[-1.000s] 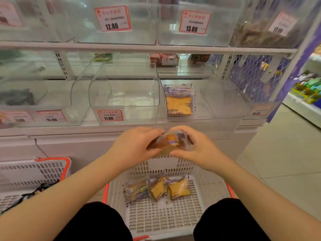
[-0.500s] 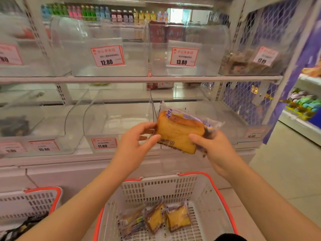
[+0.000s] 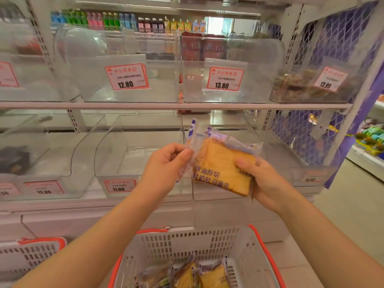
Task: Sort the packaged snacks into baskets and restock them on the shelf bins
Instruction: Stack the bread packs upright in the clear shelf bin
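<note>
A clear-wrapped slice of toast bread (image 3: 220, 163) with blue print is held up in front of the lower clear shelf bins. My right hand (image 3: 268, 181) grips its right side, thumb on the front. My left hand (image 3: 164, 169) pinches the wrapper's left edge. Below, a white basket with an orange rim (image 3: 209, 242) holds three more wrapped bread packs (image 3: 187, 275). The clear bin (image 3: 135, 154) tagged 11.80 stands behind my left hand.
A second white basket (image 3: 29, 254) sits at the lower left. Upper clear bins carry price tags 12.80 (image 3: 126, 76) and 13.80 (image 3: 225, 78). A dark-filled bin (image 3: 307, 88) is at the upper right. Drink bottles line the top shelf. Tiled floor opens to the right.
Both hands lifted the bread pack from above the basket up to the lower bins' height. My left hand shifted from cupping the pack to pinching its left edge. The view tilted upward.
</note>
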`<control>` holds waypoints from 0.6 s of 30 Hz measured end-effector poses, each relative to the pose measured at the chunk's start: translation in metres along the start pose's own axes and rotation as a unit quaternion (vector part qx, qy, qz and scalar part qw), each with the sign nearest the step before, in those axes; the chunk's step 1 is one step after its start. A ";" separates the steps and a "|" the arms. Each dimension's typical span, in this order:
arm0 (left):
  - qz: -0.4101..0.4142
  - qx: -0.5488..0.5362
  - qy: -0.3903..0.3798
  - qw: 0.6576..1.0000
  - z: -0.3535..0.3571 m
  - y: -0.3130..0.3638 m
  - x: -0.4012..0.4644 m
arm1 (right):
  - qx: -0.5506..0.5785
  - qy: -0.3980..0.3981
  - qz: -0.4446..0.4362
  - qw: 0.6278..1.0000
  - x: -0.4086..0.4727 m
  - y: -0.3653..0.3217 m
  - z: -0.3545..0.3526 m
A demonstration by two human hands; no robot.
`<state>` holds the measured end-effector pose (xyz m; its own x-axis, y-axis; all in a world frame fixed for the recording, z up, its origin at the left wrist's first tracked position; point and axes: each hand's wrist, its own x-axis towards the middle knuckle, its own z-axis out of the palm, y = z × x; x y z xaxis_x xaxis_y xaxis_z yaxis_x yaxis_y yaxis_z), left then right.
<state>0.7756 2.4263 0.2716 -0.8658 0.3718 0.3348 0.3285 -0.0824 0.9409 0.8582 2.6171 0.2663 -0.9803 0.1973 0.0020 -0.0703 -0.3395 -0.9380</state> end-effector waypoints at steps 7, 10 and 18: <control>-0.011 0.017 -0.006 1.000 0.007 -0.009 0.015 | -0.075 0.077 -0.011 0.994 0.023 -0.010 -0.023; -0.044 0.093 0.010 0.995 0.001 -0.025 0.016 | -0.138 0.128 0.003 0.982 0.037 -0.008 -0.039; -0.145 0.058 -0.129 0.979 0.002 -0.068 -0.006 | -0.386 0.138 0.041 0.911 0.083 0.028 -0.054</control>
<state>0.7587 2.4315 0.2057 -0.8095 0.5869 0.0154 0.1353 0.1609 0.9777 0.7848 2.6739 0.2210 -0.8853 0.4603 -0.0657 0.2553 0.3630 -0.8961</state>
